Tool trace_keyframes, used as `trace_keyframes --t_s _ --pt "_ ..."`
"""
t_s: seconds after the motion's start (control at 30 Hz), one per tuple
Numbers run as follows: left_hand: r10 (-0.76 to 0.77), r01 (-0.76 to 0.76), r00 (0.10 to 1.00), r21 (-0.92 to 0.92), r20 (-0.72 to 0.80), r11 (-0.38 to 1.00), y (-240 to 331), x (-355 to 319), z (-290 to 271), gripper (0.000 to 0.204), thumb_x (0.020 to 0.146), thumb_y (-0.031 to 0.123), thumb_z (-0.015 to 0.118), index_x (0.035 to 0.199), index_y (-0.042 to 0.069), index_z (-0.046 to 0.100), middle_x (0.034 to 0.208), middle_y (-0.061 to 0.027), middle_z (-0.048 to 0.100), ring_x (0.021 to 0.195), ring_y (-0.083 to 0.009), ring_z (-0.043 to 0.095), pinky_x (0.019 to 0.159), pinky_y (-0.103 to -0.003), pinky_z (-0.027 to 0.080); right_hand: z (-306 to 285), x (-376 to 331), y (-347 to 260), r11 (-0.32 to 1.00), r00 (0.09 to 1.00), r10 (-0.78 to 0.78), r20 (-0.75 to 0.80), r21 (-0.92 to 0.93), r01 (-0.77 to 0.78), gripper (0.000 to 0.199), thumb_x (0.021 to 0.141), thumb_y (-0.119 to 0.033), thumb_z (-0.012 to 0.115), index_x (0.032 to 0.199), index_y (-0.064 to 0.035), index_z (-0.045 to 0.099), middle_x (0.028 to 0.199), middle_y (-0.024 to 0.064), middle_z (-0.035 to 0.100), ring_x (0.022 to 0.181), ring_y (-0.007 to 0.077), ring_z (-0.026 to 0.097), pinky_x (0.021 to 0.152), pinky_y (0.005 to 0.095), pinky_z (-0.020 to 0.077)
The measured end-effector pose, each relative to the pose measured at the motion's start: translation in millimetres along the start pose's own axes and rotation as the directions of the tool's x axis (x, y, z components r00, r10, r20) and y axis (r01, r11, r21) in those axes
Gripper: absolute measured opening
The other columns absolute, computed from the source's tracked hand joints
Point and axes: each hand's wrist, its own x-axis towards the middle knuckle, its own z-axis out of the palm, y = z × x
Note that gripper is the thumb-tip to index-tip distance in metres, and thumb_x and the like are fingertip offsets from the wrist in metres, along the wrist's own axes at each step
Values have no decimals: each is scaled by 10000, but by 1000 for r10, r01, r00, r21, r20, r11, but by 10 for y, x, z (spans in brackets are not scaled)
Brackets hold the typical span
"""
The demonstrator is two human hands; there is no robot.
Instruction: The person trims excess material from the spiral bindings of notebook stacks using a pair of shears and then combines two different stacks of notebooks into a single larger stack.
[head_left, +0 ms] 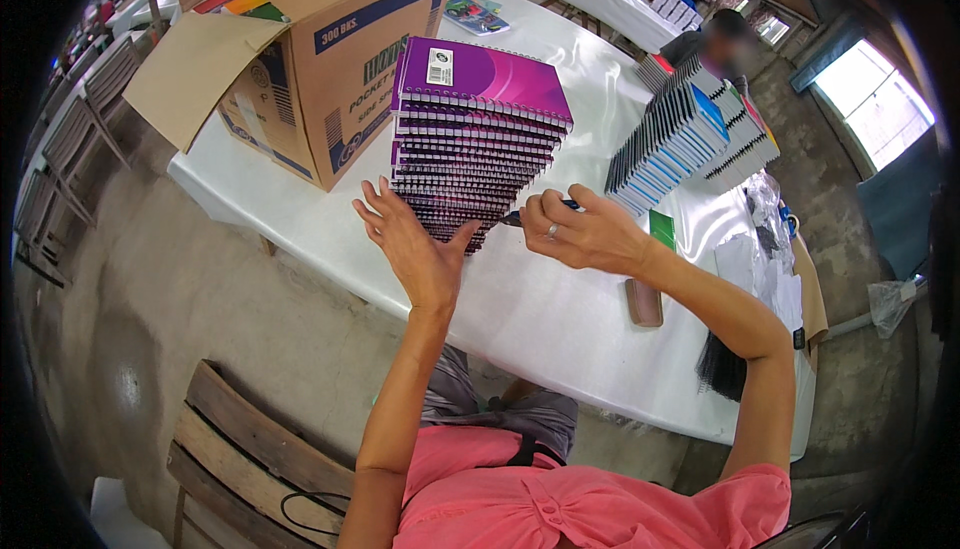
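A tall stack of purple spiral-bound notebooks (480,99) stands on the white-covered table (540,319), bound edges toward me. My left hand (410,249) is at the near left side of the stack, fingers spread and thumb reaching across the lower bindings. Close to the stack's lower right, my right hand (580,229) is closed around a slim dark tool (512,219). The tool's tip points at the bindings, and a bit of blue shows above the fist. Its exact kind is hidden by the fingers.
An open cardboard box (350,69) stands at the left. Blue spiral notebooks (670,139) are stacked at the right, near a seated person (715,44). A brown case (645,302), a green piece (662,229) and clear plastic lie right. A wooden chair (250,449) stands lower left.
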Motion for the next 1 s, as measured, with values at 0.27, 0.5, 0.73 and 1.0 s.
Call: trace_keyframes --t_s 0.27,0.5,0.73,1.0 --pt "16 -16 1000 14 -3 1000 -31 1 -3 1272 559 306 944 1488 -86 169 1533 -376 168 1433 -551 130 1166 -586 163 -294 298 -462 919 752 330 571 -12 -394 301 791 -178 630 1031 3 627 1029 118 601 943 233 564 757 329 442" --pt "48 -49 998 -19 -49 999 67 48 -17 1305 549 316 949 1488 -104 145 1533 -369 173 1439 -539 127 1174 -580 146 -251 -34 100 983 988 157 11 98 -157 259 825 -183 633 1072 -115 594 1096 9 560 1117 157 512 961 365 414" --pt "54 -53 997 14 -54 998 38 51 13 1321 536 318 953 1491 -98 140 1536 -370 164 1438 -539 126 1171 -586 162 -22 -70 180 999 999 -18 -26 -34 18 287 837 -182 628 1109 -111 571 1150 4 543 1112 154 498 927 320 420" --pt "36 -36 998 1 -43 999 53 42 9 1314 534 307 950 1494 -89 146 1528 -363 194 1437 -531 141 1167 -594 164 -180 57 5 995 993 66 95 74 -73 211 800 -171 604 980 -66 635 1003 60 604 943 199 555 745 300 439"
